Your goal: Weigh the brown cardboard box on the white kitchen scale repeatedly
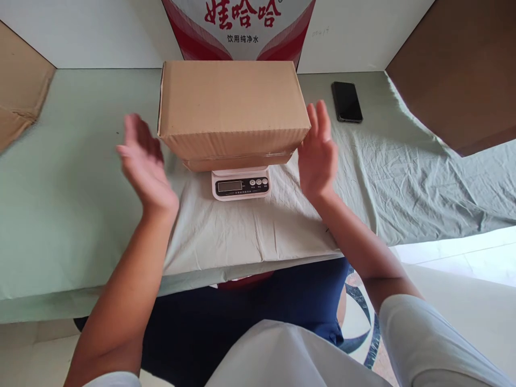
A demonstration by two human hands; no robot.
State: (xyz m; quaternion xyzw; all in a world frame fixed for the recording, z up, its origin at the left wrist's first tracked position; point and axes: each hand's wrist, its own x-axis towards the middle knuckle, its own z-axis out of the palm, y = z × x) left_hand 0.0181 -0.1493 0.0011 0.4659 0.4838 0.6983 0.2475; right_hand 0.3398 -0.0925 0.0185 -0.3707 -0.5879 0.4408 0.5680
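Observation:
A closed brown cardboard box (pixel 234 99) rests on a small white digital scale (pixel 242 185). The box hides most of the scale; only its front, with a grey display and several buttons, shows. To the left of the box, my left hand (pixel 147 164) is held apart from it, open, with its fingers stretched and slightly blurred. My right hand (pixel 318 153) is open at the box's right front corner, fingers extended upward. Whether it touches the cardboard I cannot tell. Neither hand holds anything.
A black phone (pixel 347 102) lies right of the box on the pale green cloth (pixel 80 215) covering the table. Behind stands a white and red printed carton (pixel 242 48). Brown cardboard (pixel 20 86) stands at the left edge, and a larger brown box (pixel 459 75) at the right.

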